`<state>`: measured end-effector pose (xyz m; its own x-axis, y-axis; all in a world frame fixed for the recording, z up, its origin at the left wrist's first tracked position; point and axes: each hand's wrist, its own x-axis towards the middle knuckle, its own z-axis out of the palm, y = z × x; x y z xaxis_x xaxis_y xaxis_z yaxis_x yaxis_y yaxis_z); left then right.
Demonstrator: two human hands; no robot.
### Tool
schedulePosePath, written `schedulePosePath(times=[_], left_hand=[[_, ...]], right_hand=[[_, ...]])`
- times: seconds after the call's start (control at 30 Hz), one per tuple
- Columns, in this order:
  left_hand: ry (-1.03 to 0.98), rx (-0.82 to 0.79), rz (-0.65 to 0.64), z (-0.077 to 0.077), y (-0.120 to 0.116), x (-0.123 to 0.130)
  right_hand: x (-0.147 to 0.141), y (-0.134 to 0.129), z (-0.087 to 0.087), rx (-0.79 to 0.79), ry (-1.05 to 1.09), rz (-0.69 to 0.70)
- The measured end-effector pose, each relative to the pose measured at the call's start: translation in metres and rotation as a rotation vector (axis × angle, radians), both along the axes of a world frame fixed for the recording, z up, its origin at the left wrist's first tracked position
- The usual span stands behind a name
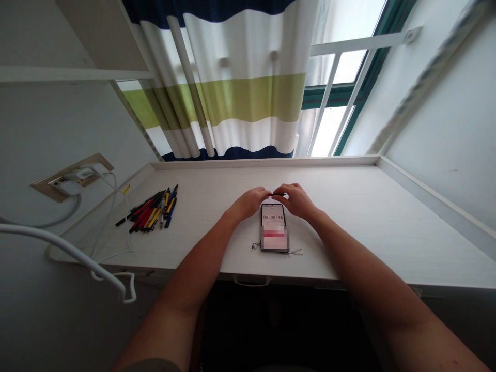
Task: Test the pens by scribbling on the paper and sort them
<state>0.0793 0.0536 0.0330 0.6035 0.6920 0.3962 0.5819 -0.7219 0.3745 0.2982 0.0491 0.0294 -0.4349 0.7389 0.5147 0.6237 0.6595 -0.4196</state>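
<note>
Just beyond the phone, a dark pen [278, 195] lies level between my two hands, most of its length hidden by fingers. My right hand [296, 200] is closed in a pinch around it. From the other side, the fingertips of my left hand [251, 201] close on the pen's left end, where a small reddish spot shows. The phone [273, 214] lies face up below my hands and shows a timer at 00:00:18; its lower part is blurred out. A loose pile of pens [149, 209] in black, red, yellow and blue sits on the left of the white desk [368, 222].
A wall socket [72, 177] with plugs and white cables [126, 217] is at the left, cables trailing over the desk edge. A thick white curved tube [65, 250] crosses the lower left. A raised rim [263, 162] runs along the back, before a striped curtain [248, 98].
</note>
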Motion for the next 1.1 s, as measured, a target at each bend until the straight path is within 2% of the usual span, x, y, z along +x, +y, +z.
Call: schedulePosePath(times=[0.23,0.33,0.43,0.53,0.63,0.7,0.77,0.87,1.0,1.03,1.1], left_hand=[[0.161,0.190,-0.009,-0.001,0.001,0.002],[0.118,0.196,0.024,-0.001,0.000,0.006],[-0.124,0.134,0.132,0.000,-0.003,0.009],[-0.560,-0.051,0.214,0.006,-0.005,0.009],[-0.878,-0.279,0.190,0.009,-0.005,0.012],[-0.968,-0.400,0.135,0.007,-0.006,0.018],[-0.998,-0.481,0.096,0.003,-0.007,0.027],[-0.890,-0.476,0.127,-0.003,-0.009,0.036],[-0.448,-0.185,0.275,-0.006,-0.005,0.023],[-0.333,-0.122,0.325,-0.006,-0.002,0.017],[-0.121,-0.103,0.413,-0.008,0.005,0.004]], right_hand=[[-0.002,0.003,-0.004,-0.086,0.013,0.031],[-0.001,0.004,-0.004,-0.121,0.090,-0.005],[0.002,0.003,-0.001,-0.065,0.220,-0.086],[0.003,-0.003,0.003,0.082,0.240,-0.113],[-0.002,-0.010,0.008,0.232,0.048,-0.042],[-0.008,-0.015,0.012,0.278,-0.084,0.006],[-0.014,-0.018,0.015,0.291,-0.105,0.037],[-0.020,-0.017,0.018,0.249,0.152,0.043],[-0.004,-0.006,0.023,-0.019,0.798,-0.067],[0.004,-0.002,0.025,-0.096,0.937,-0.058],[0.023,0.003,0.028,-0.215,1.171,0.056]])
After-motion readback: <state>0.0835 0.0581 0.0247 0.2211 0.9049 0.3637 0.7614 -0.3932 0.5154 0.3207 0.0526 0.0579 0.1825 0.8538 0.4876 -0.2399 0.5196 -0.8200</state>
